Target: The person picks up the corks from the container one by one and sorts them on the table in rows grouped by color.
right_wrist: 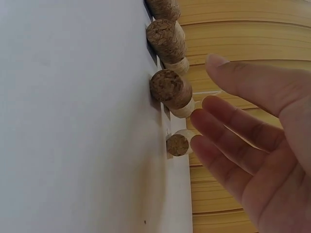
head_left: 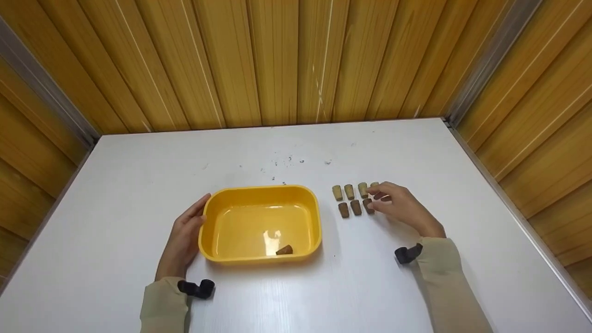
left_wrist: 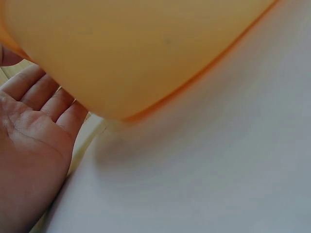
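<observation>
A yellow plastic basin (head_left: 259,189) stands on the table, with one dark brown cork (head_left: 285,250) lying in its front right corner. My left hand (head_left: 185,233) touches the basin's left side, its fingers fairly straight along the outer wall. In the left wrist view the palm (left_wrist: 34,131) faces the basin wall (left_wrist: 121,58). To the right of the basin lie two rows of tapered corks: several pale ones (head_left: 349,191) behind, three dark ones (head_left: 355,207) in front. Over the right end of these rows hovers my right hand (head_left: 400,206), thumb and fingers apart; between them the right wrist view shows nothing held.
The white table (head_left: 268,300) has small dark marks (head_left: 290,158) behind the basin. Yellow wood-look panels (head_left: 277,60) wall the back and both sides. A black wrist camera (head_left: 198,289) is strapped at each sleeve.
</observation>
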The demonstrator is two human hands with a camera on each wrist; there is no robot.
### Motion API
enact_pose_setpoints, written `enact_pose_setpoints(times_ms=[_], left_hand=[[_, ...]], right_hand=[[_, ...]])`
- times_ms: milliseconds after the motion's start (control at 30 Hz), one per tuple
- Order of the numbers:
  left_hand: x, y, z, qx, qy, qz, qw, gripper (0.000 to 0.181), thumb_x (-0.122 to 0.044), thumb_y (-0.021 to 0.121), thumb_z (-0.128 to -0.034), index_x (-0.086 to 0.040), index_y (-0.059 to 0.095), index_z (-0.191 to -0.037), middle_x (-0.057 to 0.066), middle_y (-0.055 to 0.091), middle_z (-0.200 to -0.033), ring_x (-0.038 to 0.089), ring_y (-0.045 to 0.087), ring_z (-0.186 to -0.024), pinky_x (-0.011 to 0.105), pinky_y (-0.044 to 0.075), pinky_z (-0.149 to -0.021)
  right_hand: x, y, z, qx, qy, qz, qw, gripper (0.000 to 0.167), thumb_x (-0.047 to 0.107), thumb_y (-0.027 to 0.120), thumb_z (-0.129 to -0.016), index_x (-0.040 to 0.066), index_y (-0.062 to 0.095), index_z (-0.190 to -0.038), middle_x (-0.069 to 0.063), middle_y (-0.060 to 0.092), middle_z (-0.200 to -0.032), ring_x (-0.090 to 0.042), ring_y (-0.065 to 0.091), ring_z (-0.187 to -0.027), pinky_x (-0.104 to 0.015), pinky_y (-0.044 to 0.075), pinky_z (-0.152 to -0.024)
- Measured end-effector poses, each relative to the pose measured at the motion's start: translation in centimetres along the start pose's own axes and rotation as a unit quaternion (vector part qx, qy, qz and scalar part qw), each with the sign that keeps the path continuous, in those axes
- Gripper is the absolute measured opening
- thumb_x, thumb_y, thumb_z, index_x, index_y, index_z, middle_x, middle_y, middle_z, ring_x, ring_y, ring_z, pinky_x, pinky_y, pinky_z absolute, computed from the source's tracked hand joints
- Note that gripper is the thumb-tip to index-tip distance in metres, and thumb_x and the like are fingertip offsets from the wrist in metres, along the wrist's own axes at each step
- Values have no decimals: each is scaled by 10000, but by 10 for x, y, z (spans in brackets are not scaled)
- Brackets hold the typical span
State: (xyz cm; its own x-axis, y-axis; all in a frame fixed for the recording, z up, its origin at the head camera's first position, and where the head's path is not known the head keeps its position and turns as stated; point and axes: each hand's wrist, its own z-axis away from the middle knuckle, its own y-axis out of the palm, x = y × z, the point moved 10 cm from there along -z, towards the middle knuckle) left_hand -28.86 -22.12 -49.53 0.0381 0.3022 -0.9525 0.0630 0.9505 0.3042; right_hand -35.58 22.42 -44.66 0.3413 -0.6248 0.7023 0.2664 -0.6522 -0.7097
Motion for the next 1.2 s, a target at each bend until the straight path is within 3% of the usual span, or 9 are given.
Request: enact_pose_setpoints(times_ms=[333,467,667,833,933,1067,1200], left_hand=[[-1,1,0,58,22,-18,10000,560,17,316,-955,-28,254,-1510,78,217,-1603,4,435,-1328,205,378,-1081],[0,0,0,-10,-66,-40,10000,563,12,321,-950,-48,275,-1508,66,216,-1605,41,390,-1372,195,382,-1076],[2,-2,-1,-126,-188,-47,9997,567,3,357,-943,-67,302,-1503,30,258,-1592,71,376,-1386,189,392,-1071],[1,-1,-2,-82,-54,42,9999,557,14,359,-947,-53,310,-1497,66,242,-1595,28,427,-1337,198,393,-1072],[1,-1,-2,-83,-11,135,9999,555,19,356,-945,-47,313,-1494,74,236,-1596,14,439,-1324,202,390,-1077],[3,-1,-3,-112,-57,113,9999,557,10,358,-946,-58,312,-1498,52,242,-1596,28,410,-1354,200,384,-1081],[2,-1,-3,-139,-82,-24,9999,562,11,349,-944,-65,310,-1500,46,242,-1598,97,334,-1421,188,378,-1081]], right_hand=[[35,-4,-7,-230,-527,177,9982,351,124,681,-868,47,647,-1209,-118,665,-1156,-263,637,-1035,-423,541,-912],[54,0,-13,-69,-648,263,9975,331,153,683,-871,65,659,-1189,-95,673,-1136,-257,631,-1019,-449,541,-909],[84,10,-21,506,-689,288,9959,329,163,688,-868,86,663,-1187,-66,684,-1129,-225,620,-1019,-471,523,-930],[104,22,-28,1094,-589,201,9920,320,214,671,-887,139,660,-1198,-25,679,-1105,-162,608,-923,-337,528,-838],[114,33,-33,1506,-457,163,9874,318,239,661,-895,186,648,-1209,-24,701,-950,-139,617,-720,-257,529,-620],[132,50,-35,2092,-454,154,9767,324,230,663,-894,223,639,-1217,-75,693,-1014,-151,574,-492,-261,478,-396],[152,68,-38,2453,-1006,563,9626,346,188,687,-872,179,652,-1216,-61,660,-1163,-165,640,-743,-262,534,-472]])
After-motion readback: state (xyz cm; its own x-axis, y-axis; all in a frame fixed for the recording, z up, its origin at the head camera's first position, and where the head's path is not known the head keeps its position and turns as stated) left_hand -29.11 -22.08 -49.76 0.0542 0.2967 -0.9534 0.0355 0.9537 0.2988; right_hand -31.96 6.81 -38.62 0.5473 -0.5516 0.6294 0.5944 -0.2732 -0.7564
